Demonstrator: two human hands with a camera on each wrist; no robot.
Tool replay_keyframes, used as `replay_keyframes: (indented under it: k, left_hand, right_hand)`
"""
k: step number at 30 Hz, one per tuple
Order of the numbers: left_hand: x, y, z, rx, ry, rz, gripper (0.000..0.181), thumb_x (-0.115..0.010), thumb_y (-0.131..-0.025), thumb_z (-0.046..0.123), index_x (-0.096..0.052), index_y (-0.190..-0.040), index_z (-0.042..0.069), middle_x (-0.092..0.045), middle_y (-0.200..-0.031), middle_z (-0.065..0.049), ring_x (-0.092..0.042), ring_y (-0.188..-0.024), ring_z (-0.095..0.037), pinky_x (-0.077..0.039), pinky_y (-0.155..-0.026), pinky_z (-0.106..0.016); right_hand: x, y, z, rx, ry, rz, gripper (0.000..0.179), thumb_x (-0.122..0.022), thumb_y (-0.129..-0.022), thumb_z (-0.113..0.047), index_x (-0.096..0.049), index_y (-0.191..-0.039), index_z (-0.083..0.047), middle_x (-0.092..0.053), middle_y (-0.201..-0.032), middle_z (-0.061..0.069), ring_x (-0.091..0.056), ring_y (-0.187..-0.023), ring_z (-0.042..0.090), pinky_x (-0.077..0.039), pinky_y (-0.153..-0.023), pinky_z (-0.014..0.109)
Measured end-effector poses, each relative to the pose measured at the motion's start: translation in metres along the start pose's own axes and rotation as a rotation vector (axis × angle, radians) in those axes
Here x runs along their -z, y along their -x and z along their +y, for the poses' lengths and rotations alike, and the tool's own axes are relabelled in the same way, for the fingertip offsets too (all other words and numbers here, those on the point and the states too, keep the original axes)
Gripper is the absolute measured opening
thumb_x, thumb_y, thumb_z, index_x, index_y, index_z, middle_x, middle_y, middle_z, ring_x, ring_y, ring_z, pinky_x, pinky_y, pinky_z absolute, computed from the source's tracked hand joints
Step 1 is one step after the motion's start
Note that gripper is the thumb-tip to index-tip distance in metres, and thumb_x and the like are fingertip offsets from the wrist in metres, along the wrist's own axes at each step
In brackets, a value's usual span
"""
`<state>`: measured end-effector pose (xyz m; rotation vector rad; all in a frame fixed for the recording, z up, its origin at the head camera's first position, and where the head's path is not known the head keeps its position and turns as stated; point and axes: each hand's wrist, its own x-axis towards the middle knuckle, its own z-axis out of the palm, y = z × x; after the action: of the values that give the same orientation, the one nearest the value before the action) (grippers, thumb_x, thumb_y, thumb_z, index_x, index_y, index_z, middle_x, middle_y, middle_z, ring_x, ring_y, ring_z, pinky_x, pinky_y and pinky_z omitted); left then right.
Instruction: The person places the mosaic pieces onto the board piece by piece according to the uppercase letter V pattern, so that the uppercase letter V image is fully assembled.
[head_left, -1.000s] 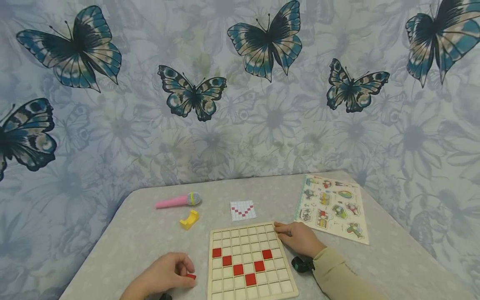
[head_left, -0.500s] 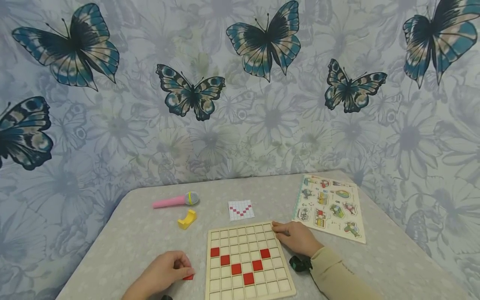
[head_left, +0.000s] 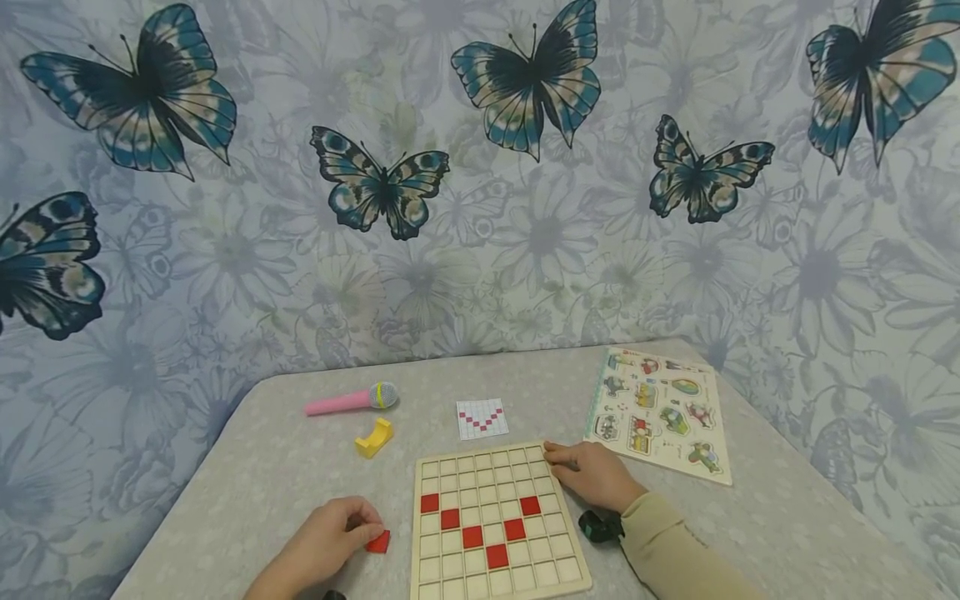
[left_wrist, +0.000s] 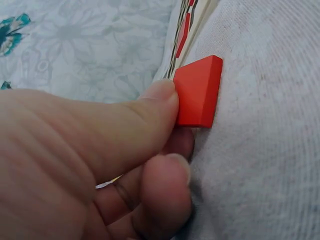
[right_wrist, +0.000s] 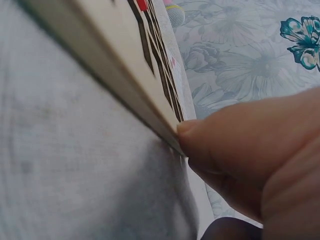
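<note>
My left hand (head_left: 330,535) pinches a red square tile (head_left: 379,542) between thumb and fingers, just left of the board. In the left wrist view the tile (left_wrist: 194,95) stands tilted at the thumb tip, near the grey cloth. A pale wooden grid board (head_left: 417,542) lies at the front middle, with several red tiles (head_left: 472,537) set in its cells in a V. At the board's far right corner my right hand (head_left: 597,477) holds the edge. The right wrist view shows the thumb (right_wrist: 192,129) against that corner, other fingers partly hidden.
Behind the board lies a small paper card (head_left: 482,419) with a pink V pattern on a grid. A pink toy microphone (head_left: 341,404) and a yellow curved piece (head_left: 373,438) are at the back left. A picture puzzle board (head_left: 656,421) lies at the back right.
The left fingers have shifted on the red tile, so more of its face shows, and it has moved slightly away from me. The right hand stays at the board's corner.
</note>
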<state>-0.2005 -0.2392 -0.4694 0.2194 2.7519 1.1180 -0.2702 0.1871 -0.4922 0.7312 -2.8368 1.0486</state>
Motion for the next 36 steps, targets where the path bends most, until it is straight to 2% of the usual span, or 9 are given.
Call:
replay_keyframes:
  k: [4,9,14,20,28,32,36]
  left_hand:
    - [0.001,0.000,0.000,-0.001,-0.002,0.004,0.013,-0.075,-0.095,0.023,-0.068,-0.090,0.012,-0.062,-0.080,0.002,-0.052,-0.073,-0.017,-0.043,-0.060,-0.028]
    - [0.001,0.000,-0.001,-0.016,0.004,0.005,0.014,-0.074,-0.095,0.025,-0.069,-0.091,0.012,-0.062,-0.080,0.003,-0.052,-0.073,-0.016,-0.043,-0.060,-0.028]
    - [0.000,-0.002,-0.001,0.022,0.041,0.016,0.016,-0.075,-0.095,0.026,-0.070,-0.093,0.012,-0.063,-0.081,0.002,-0.054,-0.072,-0.017,-0.045,-0.059,-0.028]
    - [-0.002,-0.005,0.001,0.042,0.046,0.076,0.015,-0.076,-0.093,0.026,-0.072,-0.093,0.012,-0.067,-0.084,0.002,-0.055,-0.076,-0.016,-0.045,-0.061,-0.028]
    - [-0.005,-0.010,0.006,0.094,0.074,0.161,0.007,-0.077,-0.092,0.020,-0.075,-0.090,0.014,-0.069,-0.086,0.003,-0.057,-0.078,-0.016,-0.047,-0.062,-0.028]
    - [-0.009,-0.013,0.009,0.071,0.091,0.178,0.007,-0.078,-0.092,0.021,-0.076,-0.090,0.014,-0.071,-0.086,0.004,-0.059,-0.079,-0.014,-0.049,-0.064,-0.028]
    - [-0.013,-0.014,0.014,0.032,0.163,0.135,0.013,-0.077,-0.093,0.024,-0.076,-0.094,0.010,-0.070,-0.084,0.002,-0.059,-0.072,-0.014,-0.051,-0.059,-0.027]
  right_hand:
    - [0.000,-0.001,0.000,0.001,0.005,-0.001,0.032,-0.066,-0.102,-0.024,-0.072,-0.130,-0.010,-0.062,-0.144,0.004,-0.064,-0.125,0.032,-0.054,-0.097,0.050]
    - [0.001,-0.001,-0.002,0.002,0.008,0.002,0.032,-0.066,-0.102,-0.023,-0.071,-0.130,-0.010,-0.062,-0.145,0.003,-0.065,-0.124,0.032,-0.055,-0.096,0.049]
    - [0.001,0.000,-0.002,0.003,0.019,0.007,0.031,-0.066,-0.102,-0.023,-0.072,-0.130,-0.011,-0.062,-0.144,0.003,-0.066,-0.123,0.031,-0.056,-0.093,0.046]
    - [0.002,-0.001,-0.003,0.001,0.010,0.007,0.032,-0.066,-0.102,-0.023,-0.071,-0.130,-0.010,-0.062,-0.144,0.004,-0.063,-0.128,0.032,-0.053,-0.098,0.050]
    - [0.003,-0.001,-0.001,-0.003,0.021,0.007,0.032,-0.066,-0.102,-0.024,-0.071,-0.131,-0.011,-0.062,-0.145,0.003,-0.069,-0.118,0.027,-0.057,-0.091,0.043]
    - [0.003,-0.001,-0.001,-0.006,0.009,0.008,0.032,-0.066,-0.102,-0.024,-0.071,-0.131,-0.011,-0.062,-0.145,0.003,-0.067,-0.121,0.029,-0.056,-0.093,0.045]
    - [0.001,-0.001,0.000,-0.004,-0.001,-0.001,0.032,-0.066,-0.102,-0.023,-0.071,-0.131,-0.011,-0.061,-0.145,0.003,-0.066,-0.124,0.030,-0.054,-0.097,0.048]
